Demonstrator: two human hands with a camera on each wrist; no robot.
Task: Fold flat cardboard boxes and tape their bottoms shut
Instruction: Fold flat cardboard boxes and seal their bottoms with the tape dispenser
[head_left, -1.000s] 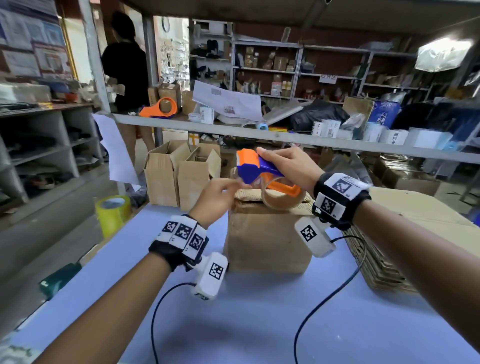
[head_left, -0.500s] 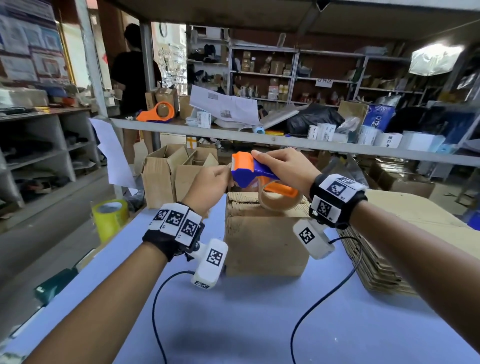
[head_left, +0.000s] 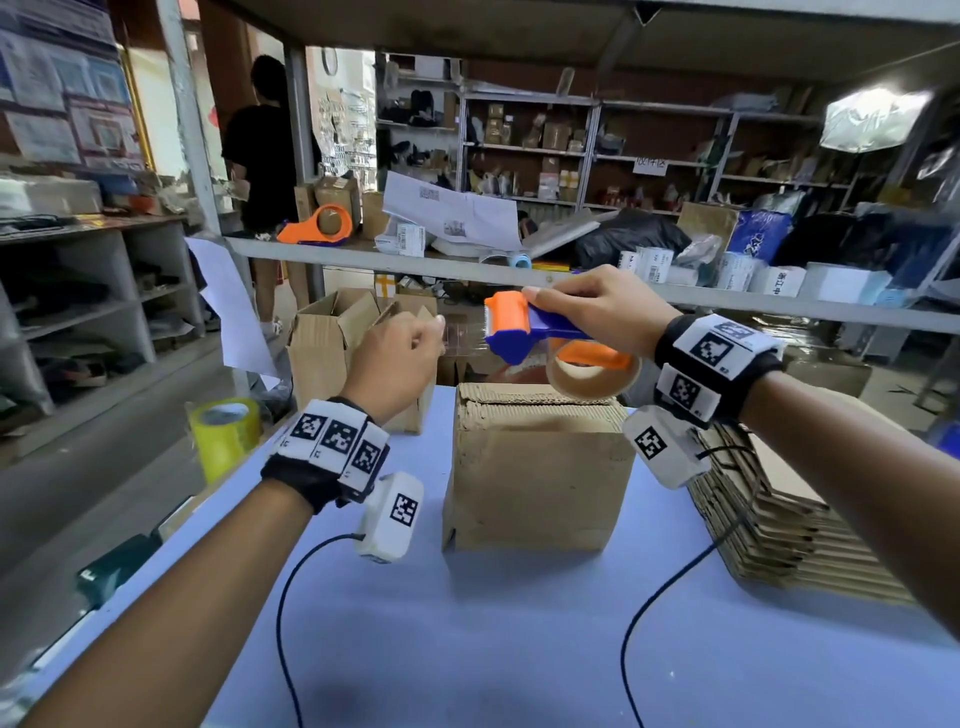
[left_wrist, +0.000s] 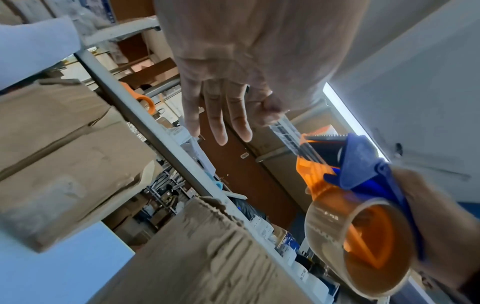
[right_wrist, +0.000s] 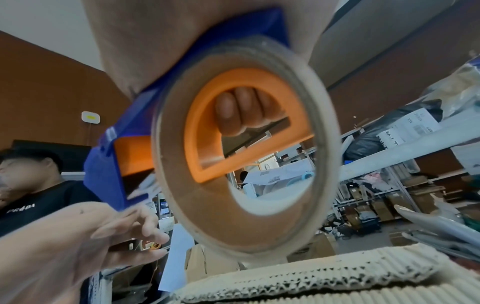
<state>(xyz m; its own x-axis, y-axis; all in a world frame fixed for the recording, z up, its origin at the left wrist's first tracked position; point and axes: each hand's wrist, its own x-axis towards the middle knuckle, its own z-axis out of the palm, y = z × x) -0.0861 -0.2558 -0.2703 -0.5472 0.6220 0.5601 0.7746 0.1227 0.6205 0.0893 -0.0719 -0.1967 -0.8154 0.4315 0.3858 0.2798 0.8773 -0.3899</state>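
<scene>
A folded cardboard box (head_left: 535, 478) stands on the blue table (head_left: 467, 649), its closed flaps on top. Just above its top, my right hand (head_left: 597, 306) grips the blue and orange tape dispenser (head_left: 524, 332), fingers curled through the orange handle (right_wrist: 202, 144). The roll of clear tape (head_left: 592, 376) hangs under it. To the left of the dispenser's mouth my left hand (head_left: 400, 358) pinches the tape's end between thumb and forefinger (left_wrist: 270, 111). A short clear strip (head_left: 465, 338) stretches from there to the dispenser. The other left fingers are straight.
A stack of flat cardboard (head_left: 779, 530) lies at my right. Open folded boxes (head_left: 322, 348) stand beyond the table's far left. A yellow tape roll (head_left: 226, 436) sits at the left edge. A shelf beam (head_left: 363, 254) crosses just behind my hands. A person (head_left: 265, 156) stands at the back left.
My left hand has drawn away to the left from the dispenser's mouth, pulling out a strip of clear tape. Both hands sit slightly higher above the box.
</scene>
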